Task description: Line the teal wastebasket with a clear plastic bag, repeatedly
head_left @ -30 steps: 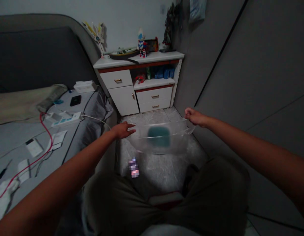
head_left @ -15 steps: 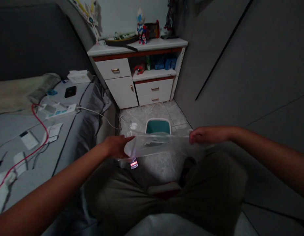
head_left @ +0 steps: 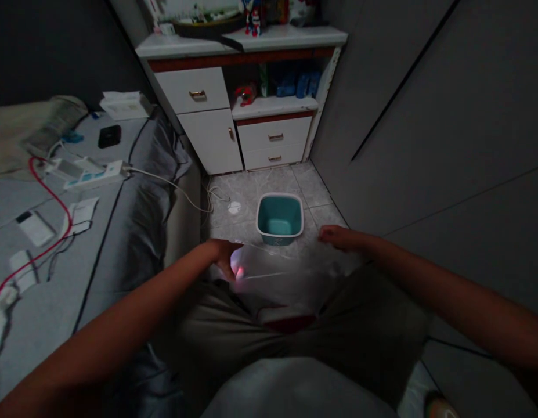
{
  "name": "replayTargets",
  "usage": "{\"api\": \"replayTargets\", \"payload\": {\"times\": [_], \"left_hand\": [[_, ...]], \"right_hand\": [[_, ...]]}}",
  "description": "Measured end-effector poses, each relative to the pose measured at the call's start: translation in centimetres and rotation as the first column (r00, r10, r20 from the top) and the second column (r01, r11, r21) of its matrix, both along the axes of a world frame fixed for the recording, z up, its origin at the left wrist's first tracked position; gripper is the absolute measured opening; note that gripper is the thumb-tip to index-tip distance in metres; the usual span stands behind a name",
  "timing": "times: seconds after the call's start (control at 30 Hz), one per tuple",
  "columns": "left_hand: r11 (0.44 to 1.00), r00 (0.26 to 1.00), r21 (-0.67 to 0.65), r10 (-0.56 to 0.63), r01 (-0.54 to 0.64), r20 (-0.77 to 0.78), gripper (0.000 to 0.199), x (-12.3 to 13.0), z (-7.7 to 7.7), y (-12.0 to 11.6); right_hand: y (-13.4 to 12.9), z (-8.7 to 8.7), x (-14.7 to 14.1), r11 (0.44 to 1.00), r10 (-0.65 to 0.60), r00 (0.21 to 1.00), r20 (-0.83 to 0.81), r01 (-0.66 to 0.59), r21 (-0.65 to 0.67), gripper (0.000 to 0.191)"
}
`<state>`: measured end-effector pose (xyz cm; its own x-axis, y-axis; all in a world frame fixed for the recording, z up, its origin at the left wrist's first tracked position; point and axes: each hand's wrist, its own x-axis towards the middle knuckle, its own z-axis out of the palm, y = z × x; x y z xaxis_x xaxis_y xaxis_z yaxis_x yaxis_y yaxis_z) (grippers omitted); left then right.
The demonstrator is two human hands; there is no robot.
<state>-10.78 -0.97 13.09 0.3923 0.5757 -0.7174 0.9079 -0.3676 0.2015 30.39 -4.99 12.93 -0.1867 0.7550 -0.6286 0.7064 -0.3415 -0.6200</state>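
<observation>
A clear, thin plastic bag [head_left: 269,268] is spread in front of my knees, blurred in places. At its left side my left hand [head_left: 223,255] holds the bag, thumb and fingers apart with the film drawn across them. My right hand [head_left: 336,237] is closed at the right side, with the film running faintly toward it; the exact grip is smeared. Just beyond the bag, an open teal bin [head_left: 280,223] with a pale rim stands upright on the tiled floor. A lit phone glows through the film beside my left fingers.
On the left is a bed [head_left: 116,215] bearing a power strip [head_left: 98,174], cables, a black phone [head_left: 109,136] and a tissue box [head_left: 126,105]. A white cabinet [head_left: 203,139] stands ahead. A grey panelled wall [head_left: 447,133] borders the right.
My view has tipped downward, showing more of the bin's inside. My right hand has moved a little inward, toward the left hand, and the bag hangs less taut and lower.
</observation>
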Motion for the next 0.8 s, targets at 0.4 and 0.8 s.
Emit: {"api": "replayTargets", "payload": {"times": [0.4,0.8], "left_hand": [[0.997,0.983,-0.026,0.062,-0.067,-0.175,0.165,1.4,-8.2,5.8],[0.997,0.964,-0.052,0.045,-0.061,-0.261,0.168,2.6,-10.3,5.0]], "right_hand": [[7.8,-7.0,-7.0,0.881,0.173,0.688,0.705,-0.429,0.201,0.040],[8.2,-11.2,-9.8,0.758,0.504,0.650,0.569,-0.649,0.070,0.036]]}}
